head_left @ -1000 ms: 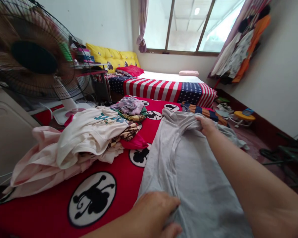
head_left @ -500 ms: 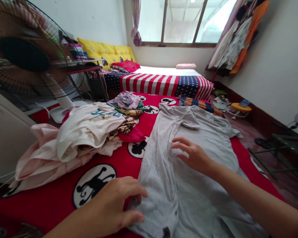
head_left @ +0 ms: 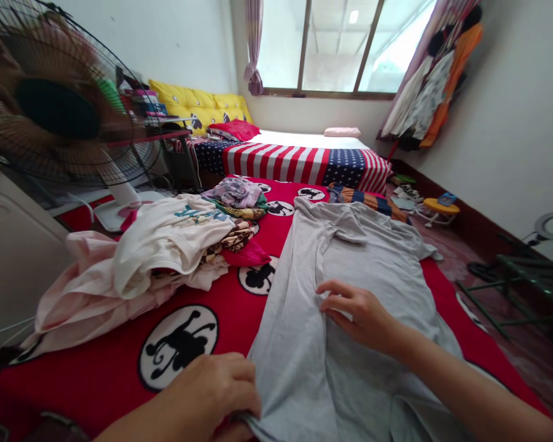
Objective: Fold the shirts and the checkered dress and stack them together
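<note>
A light grey shirt point(head_left: 368, 276) lies spread on a red blanket point(head_left: 96, 368) with white circles and black figures, its left part folded over lengthwise. My left hand point(head_left: 225, 393) is closed on the shirt's near left edge, the fingers bent over the cloth and the thumb partly hidden. On the inner edge of the folded strip rest the fingertips of my right hand point(head_left: 359, 310), loosely curved and a little apart. Left of the shirt is a heap of clothes with a white printed T-shirt point(head_left: 175, 233) on top and a pale pink garment point(head_left: 87, 276) below.
A standing fan point(head_left: 58, 107) is at the left. Behind lies a bed with a stars-and-stripes cover point(head_left: 276, 159). A checked orange and navy cloth point(head_left: 368, 199) touches the shirt's far end. A yellow stool point(head_left: 440, 207) and a green metal frame point(head_left: 529, 276) stand at right.
My left hand has closed on the shirt's near edge, and the near part of the folded strip looks smoother. My right hand has shifted slightly towards me, fingers closer together on the fold.
</note>
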The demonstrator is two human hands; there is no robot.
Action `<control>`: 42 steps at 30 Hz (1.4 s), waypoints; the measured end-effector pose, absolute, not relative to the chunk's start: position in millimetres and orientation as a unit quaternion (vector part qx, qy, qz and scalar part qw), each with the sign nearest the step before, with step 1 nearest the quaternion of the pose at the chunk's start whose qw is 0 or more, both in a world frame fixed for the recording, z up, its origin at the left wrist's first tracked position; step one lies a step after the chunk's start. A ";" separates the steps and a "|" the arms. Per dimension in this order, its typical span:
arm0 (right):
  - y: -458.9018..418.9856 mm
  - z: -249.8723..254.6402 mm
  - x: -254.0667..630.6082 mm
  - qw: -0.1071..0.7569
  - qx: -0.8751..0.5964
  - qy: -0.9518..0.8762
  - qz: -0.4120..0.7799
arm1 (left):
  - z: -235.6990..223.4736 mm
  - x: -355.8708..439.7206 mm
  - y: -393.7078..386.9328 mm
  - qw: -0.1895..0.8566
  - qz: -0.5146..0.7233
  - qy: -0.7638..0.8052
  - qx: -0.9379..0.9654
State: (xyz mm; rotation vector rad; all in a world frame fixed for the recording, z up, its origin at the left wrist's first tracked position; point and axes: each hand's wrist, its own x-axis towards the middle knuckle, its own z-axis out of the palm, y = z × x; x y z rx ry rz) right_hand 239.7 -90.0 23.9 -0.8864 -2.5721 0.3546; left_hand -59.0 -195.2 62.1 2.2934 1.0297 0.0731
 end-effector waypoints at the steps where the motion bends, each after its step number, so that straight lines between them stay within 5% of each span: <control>1: -91.5 24.5 239.5 0.190 -0.318 -0.919 0.135 | 66.6 -58.0 -193.9 0.303 0.008 0.390 0.870; 8: -91.1 28.1 232.6 0.166 -0.332 -0.910 0.185 | 79.3 -12.0 -130.8 0.195 0.135 0.415 0.879; 17: -99.9 28.8 235.6 0.177 -0.336 -0.899 0.217 | 25.1 12.5 7.3 0.078 0.220 0.667 0.708; 28: 30.8 27.4 236.7 0.163 -0.711 -0.682 0.054 | 8.5 7.6 12.5 0.073 0.220 0.651 0.723; 42: 59.3 16.3 239.1 0.130 -0.765 -0.630 0.001 | 10.0 -0.3 13.1 0.043 0.193 0.663 0.722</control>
